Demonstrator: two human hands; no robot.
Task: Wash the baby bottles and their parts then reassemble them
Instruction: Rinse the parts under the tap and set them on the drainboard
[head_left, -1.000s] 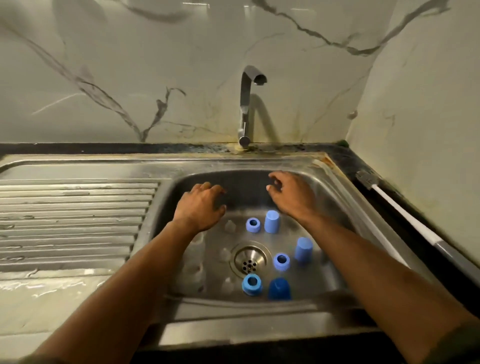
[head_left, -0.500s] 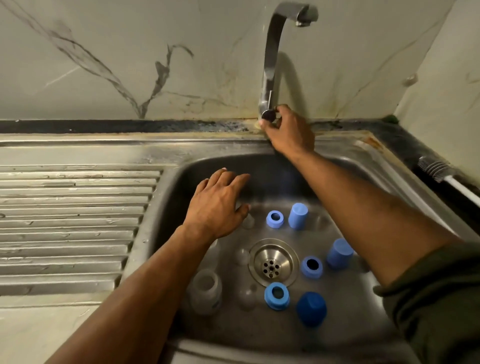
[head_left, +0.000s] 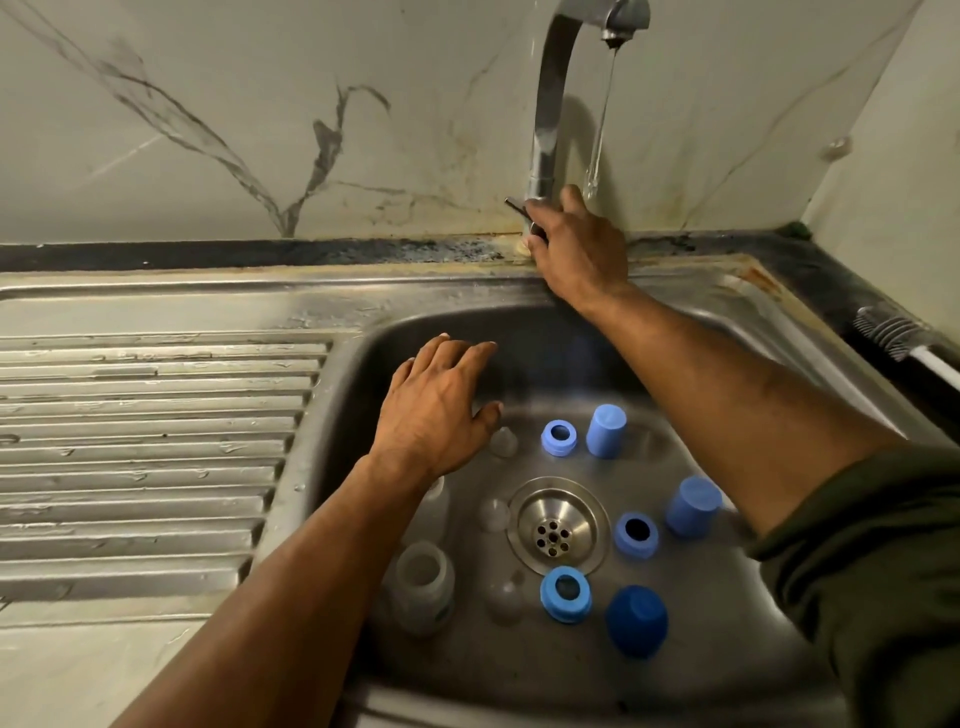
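Now right hand (head_left: 579, 249) gripping tap lever (head_left: 515, 206), water (head_left: 600, 119) running

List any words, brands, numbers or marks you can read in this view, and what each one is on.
None can be read.
Clear bottle: no print or scale can be made out.
Blue rings and blue caps: plain, no marks show.
Tap and sink: no brand or stamp shows.
Brush: no label shows.

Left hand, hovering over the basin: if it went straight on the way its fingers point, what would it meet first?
Probably the back wall of the sink, just ahead of the left hand; no part lies between, though depth is unclear.
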